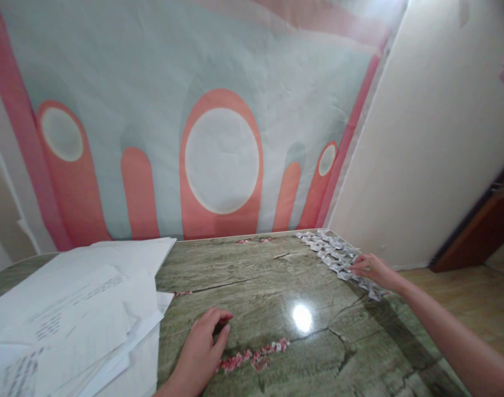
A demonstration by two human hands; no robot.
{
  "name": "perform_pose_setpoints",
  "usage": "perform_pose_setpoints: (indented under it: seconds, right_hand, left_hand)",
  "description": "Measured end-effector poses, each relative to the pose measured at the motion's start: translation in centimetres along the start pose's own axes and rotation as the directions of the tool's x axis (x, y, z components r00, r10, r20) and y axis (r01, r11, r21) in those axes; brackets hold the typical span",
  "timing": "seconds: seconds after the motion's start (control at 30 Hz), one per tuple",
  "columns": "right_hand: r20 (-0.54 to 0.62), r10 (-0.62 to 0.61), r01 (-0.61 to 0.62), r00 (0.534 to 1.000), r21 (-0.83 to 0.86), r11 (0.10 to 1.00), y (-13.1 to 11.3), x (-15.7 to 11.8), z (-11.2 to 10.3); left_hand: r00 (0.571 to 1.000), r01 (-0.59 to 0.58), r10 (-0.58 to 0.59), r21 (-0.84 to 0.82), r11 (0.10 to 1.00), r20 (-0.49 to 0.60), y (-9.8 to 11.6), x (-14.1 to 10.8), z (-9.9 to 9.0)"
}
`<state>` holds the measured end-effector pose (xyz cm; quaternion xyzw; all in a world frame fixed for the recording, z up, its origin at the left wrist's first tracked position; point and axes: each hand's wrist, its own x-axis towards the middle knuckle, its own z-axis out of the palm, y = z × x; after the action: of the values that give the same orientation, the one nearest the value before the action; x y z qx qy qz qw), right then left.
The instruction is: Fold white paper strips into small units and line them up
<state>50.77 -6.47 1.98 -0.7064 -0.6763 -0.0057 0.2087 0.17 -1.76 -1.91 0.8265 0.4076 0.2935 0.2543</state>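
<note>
My right hand (370, 267) reaches to the right edge of the table, its fingers pinched together at a small folded paper piece among several rows of grey-white folded paper pieces (332, 253). The fingers partly hide the piece they touch. Nearer to me, my left hand (204, 344) rests on the wood-patterned tabletop (235, 298). Its fingers are loosely curved, the thumb stands apart, and nothing shows between them. To its left lies a spread stack of white paper sheets (86, 309), some with printed or handwritten lines.
A wall covering (153, 99) with coral arches and pale circles rises behind the table. Pink blossoms (252, 357) and cracks look printed on the glossy top, which reflects a bright lamp spot (302, 318). A brown door (475, 231) stands at the right beyond the wooden floor.
</note>
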Motion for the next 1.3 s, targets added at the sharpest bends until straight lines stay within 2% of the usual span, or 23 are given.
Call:
perform_pose_setpoints:
  seconds: [0.1,0.2,0.27,0.37,0.47,0.57,0.7,0.77,0.9,0.97,1.03,1.3]
  right_hand:
    - [0.041,-0.097,0.098,0.994,-0.009,0.995,-2.4,-0.1,0.0]
    - [0.08,-0.229,0.228,0.97,0.025,0.973,-6.9,-0.5,1.3]
    - [0.101,-0.367,0.366,0.925,0.035,0.93,-10.7,-1.1,2.7]
    - [0.168,-0.538,0.519,0.826,0.146,0.842,-16.8,-2.2,4.9]
    - [0.222,-0.61,0.565,0.761,0.235,0.791,-21.9,-3.2,6.5]
    - [0.237,-0.648,0.579,0.724,0.302,0.757,-25.1,-3.8,7.6]
    - [0.267,-0.669,0.561,0.694,0.382,0.734,-26.5,-4.3,9.0]
    - [0.236,-0.68,0.561,0.695,0.413,0.717,-26.4,-4.6,9.7]
    - [0.184,-0.68,0.552,0.71,0.454,0.7,-26.1,-4.9,10.8]
    - [0.19,-0.672,0.54,0.715,0.46,0.705,-26.0,-4.9,11.0]
    - [0.207,-0.668,0.532,0.715,0.459,0.712,-26.0,-4.9,11.1]
    - [0.195,-0.663,0.534,0.723,0.451,0.715,-25.9,-5.1,11.2]
  left_hand:
    - [1.0,0.011,-0.011,0.006,1.0,-0.018,0.3,-0.1,0.0]
    - [0.999,0.035,-0.034,0.034,0.999,-0.022,1.2,-0.4,-0.1]
    - [0.999,0.042,-0.042,0.052,0.998,0.0,1.9,-0.7,-0.4]
    - [0.995,0.023,-0.035,0.125,0.992,0.093,3.0,-0.8,-1.5]
    - [0.982,-0.004,-0.043,0.244,0.97,0.186,3.8,-1.0,-3.0]
    - [0.973,0.011,-0.087,0.332,0.943,0.214,3.8,-1.4,-4.9]
    - [0.975,0.073,-0.155,0.435,0.898,0.157,1.6,-2.6,-8.0]
    - [0.972,0.16,-0.225,0.505,0.848,0.07,-0.1,-3.6,-9.7]
    - [0.928,0.331,-0.356,0.676,0.658,-0.107,-3.7,-5.8,-12.7]
    - [0.913,0.37,-0.366,0.738,0.565,-0.178,-5.0,-6.8,-13.4]
    - [0.902,0.394,-0.376,0.763,0.513,-0.213,-5.9,-7.4,-13.6]
    - [0.907,0.399,-0.362,0.718,0.571,-0.216,-6.4,-8.0,-13.4]
